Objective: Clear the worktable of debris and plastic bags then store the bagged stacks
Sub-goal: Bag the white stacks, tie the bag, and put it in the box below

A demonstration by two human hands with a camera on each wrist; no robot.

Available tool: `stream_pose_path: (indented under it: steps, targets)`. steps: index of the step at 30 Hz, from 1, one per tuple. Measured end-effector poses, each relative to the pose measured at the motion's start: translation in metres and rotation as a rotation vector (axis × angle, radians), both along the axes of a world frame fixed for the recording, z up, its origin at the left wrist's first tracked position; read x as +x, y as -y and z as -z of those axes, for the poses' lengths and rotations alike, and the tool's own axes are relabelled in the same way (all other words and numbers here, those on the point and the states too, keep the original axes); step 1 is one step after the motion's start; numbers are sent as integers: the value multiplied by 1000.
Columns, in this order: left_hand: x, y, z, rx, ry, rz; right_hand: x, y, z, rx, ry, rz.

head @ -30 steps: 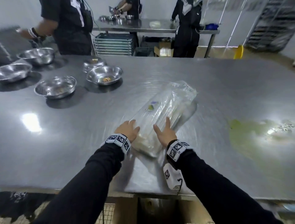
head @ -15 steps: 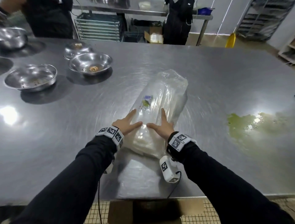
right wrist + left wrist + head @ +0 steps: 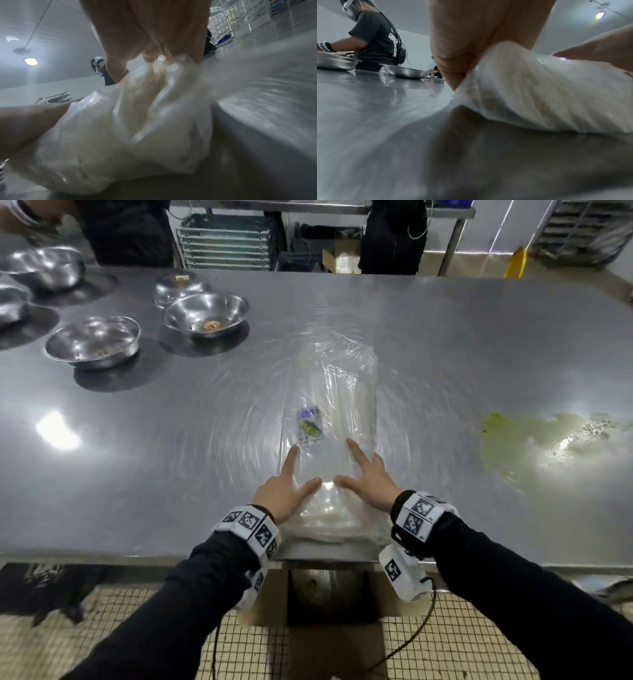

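Head view: bagged stack (image 3: 334,440) lies lengthwise on the steel worktable (image 3: 445,344), its near end just beside the table's front edge, far end pointing away from the person. Clear plastic bag, pale flat sheets inside, small blue-and-green label (image 3: 310,424) under the film on its left half.

Left hand (image 3: 286,489) sits on the bag's left near side, index finger stretched forward along the edge, thumb splayed toward centre. Right hand (image 3: 368,475) mirrors it on the right near side, fingers straight and spread, thumb pointing inward. The two thumb tips are near each other but apart. Both hands press flat (no curl round the bag visible).

Left wrist view: fingers (image 3: 453,65) come down against the side of the stack (image 3: 539,94) where it meets the tabletop; layered white edges show through the film. Right wrist view is blurred: fingers (image 3: 154,40) on top of crumpled plastic (image 3: 128,128), the contact itself too smeared to read.

Elsewhere on the table: four steel bowls (image 3: 205,314) at far left, one with brown residue in it; greenish-yellow smear (image 3: 520,436) well to the right of the bag. Two people in dark clothes (image 3: 126,231) stand beyond the far edge.
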State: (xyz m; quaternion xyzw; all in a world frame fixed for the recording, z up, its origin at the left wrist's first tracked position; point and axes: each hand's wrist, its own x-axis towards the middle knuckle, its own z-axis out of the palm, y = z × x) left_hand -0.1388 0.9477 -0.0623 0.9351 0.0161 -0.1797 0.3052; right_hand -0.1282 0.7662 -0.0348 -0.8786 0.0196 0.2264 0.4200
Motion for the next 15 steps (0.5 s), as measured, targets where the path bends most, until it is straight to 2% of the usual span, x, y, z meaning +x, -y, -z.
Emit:
stream_pose_path:
  steps: [7, 10, 15]
  targets:
    - [-70, 12, -2, -71, -17, -27, -56, 17, 1, 15, -1, -105]
    - [-91, 10, -2, -142, -59, 15, -71, 24, 3, 20, -23, -135]
    - [-68, -3, -13, -236, -177, 81, -44, 25, 1, 35, -52, -58]
